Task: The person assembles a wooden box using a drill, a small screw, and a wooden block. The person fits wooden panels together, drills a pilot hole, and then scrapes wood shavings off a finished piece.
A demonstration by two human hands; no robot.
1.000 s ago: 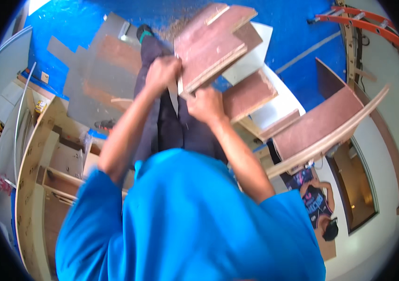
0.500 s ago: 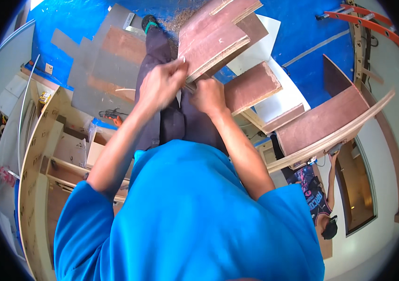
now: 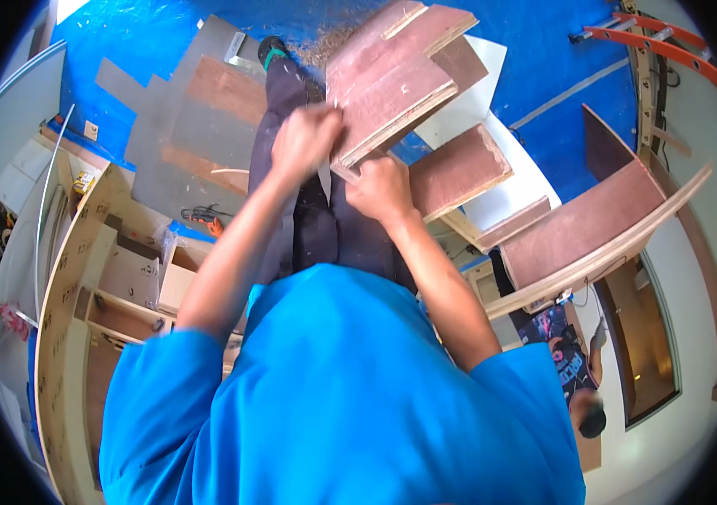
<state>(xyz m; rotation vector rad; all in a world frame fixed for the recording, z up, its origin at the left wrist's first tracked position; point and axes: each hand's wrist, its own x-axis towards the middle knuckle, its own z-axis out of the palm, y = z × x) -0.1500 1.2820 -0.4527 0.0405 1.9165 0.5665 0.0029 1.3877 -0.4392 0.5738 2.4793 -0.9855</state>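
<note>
Reddish-brown plywood pieces (image 3: 392, 97) with pale layered edges lie stacked in front of my legs. My left hand (image 3: 306, 143) is closed and slightly blurred at the left edge of the stack; a small pale tip shows by its fingers, too small to name. Curled into a fist, my right hand (image 3: 382, 189) sits just under the stack's near corner. A thin pale strip end shows beside its thumb, but what the fingers grip is hidden.
Another plywood piece (image 3: 459, 171) lies right of my right hand. A curved plywood frame (image 3: 586, 215) stands farther right, with a co-worker (image 3: 573, 362) behind it. Grey sheets (image 3: 215, 130) and an orange corded tool (image 3: 214, 225) lie left. An orange ladder (image 3: 661, 38) is far right.
My left hand has shifted slightly right along the stack's edge, and my right hand is a little lower. The co-worker's raised arm has come down.
</note>
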